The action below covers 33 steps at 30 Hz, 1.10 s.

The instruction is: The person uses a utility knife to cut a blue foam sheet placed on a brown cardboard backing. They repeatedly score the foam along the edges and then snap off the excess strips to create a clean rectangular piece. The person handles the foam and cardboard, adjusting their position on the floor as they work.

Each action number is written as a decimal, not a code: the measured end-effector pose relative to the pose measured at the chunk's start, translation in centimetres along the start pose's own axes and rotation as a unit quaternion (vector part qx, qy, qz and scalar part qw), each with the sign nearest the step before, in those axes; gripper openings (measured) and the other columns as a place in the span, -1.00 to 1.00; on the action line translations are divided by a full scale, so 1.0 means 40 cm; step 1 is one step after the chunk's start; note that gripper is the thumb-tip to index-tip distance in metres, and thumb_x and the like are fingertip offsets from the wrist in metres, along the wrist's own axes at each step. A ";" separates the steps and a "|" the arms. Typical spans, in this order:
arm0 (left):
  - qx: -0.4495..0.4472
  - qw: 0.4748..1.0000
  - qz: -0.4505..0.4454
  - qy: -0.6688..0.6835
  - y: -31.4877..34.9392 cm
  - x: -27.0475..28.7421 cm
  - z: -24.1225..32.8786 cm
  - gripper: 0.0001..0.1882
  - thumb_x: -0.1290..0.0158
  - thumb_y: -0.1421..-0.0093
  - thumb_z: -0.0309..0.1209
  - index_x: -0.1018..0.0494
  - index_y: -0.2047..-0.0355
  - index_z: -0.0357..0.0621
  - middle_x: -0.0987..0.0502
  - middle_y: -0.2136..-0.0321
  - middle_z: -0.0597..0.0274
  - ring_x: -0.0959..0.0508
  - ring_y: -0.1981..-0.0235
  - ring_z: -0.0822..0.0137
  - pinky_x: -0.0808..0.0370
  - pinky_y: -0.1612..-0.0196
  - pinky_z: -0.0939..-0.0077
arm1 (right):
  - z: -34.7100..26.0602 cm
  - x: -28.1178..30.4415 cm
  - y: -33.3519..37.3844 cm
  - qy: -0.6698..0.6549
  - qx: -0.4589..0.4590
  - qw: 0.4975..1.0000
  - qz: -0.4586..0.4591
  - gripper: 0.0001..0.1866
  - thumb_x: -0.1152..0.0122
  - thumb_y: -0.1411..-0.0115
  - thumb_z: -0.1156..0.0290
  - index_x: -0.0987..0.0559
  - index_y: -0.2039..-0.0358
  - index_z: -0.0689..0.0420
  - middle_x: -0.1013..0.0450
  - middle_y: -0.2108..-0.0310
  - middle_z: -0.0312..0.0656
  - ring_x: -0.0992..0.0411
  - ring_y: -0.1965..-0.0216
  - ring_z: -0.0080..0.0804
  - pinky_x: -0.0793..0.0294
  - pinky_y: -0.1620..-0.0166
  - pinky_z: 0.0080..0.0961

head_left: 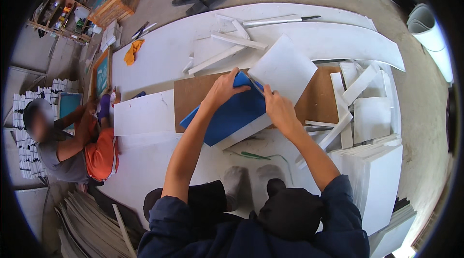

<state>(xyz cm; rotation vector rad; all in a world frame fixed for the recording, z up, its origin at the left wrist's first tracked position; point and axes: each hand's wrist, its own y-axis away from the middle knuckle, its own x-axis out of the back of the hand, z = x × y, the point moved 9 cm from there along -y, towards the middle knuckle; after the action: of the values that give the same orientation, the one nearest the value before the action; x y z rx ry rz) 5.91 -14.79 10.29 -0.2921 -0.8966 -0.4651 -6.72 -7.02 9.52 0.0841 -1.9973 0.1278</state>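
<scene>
My left hand (224,88) is closed on the top edge of a blue sheet (231,118), which curls up beside the fingers. The sheet leans at a slant over a brown board (193,94). My right hand (280,110) is closed round a slim, blade-like tool (256,85), which meets the blue edge next to my left hand; its handle is hidden in the fist. Just behind both hands lies a square white panel (285,68). A green cord (256,155) rests on the white surface near my feet.
White strips and offcuts (360,86) lie to the right, above a stack of white panels (374,176). More strips (232,48) lie at the far side. On the left sits a co-worker (72,142) near a green framed panel (102,75). An orange cloth (133,52) lies far left.
</scene>
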 end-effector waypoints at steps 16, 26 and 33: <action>0.058 0.997 -0.021 0.054 0.017 -0.084 -0.098 -0.43 -0.17 0.06 -0.08 -0.28 0.24 -0.30 -0.49 0.49 -0.17 -0.49 0.37 -0.10 -0.40 0.31 0.19 | 0.039 -0.114 0.014 0.021 -0.015 0.998 -0.059 -0.69 0.11 -0.10 0.50 -0.27 0.10 0.23 -0.42 0.55 0.02 -0.48 0.53 -0.07 -0.49 0.49 -0.25; 0.099 0.994 -0.038 0.040 -0.002 -0.124 -0.160 -0.41 -0.14 0.05 0.00 -0.34 0.21 -0.26 -0.50 0.41 -0.13 -0.49 0.31 -0.07 -0.39 0.23 0.20 | 0.064 -0.159 -0.020 0.009 -0.016 0.997 -0.075 -0.66 0.13 -0.11 0.50 -0.24 0.06 0.23 -0.42 0.50 0.03 -0.47 0.50 -0.04 -0.49 0.45 -0.24; 0.130 0.989 -0.004 -0.065 -0.017 -0.179 -0.245 -0.34 -0.07 0.04 0.09 -0.33 0.13 -0.21 -0.42 0.18 0.04 -0.36 0.08 0.07 -0.18 0.08 -0.01 | 0.070 -0.224 -0.074 0.005 -0.034 0.993 -0.114 -0.73 0.11 -0.10 0.51 -0.25 0.15 0.26 -0.43 0.48 0.06 -0.48 0.46 -0.03 -0.50 0.43 -0.26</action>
<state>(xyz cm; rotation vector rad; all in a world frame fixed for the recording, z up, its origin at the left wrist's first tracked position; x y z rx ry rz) 8.39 -17.70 -1.27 -0.0808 -1.0743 -0.3339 -5.16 -10.29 0.37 0.2656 -1.9649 -0.0850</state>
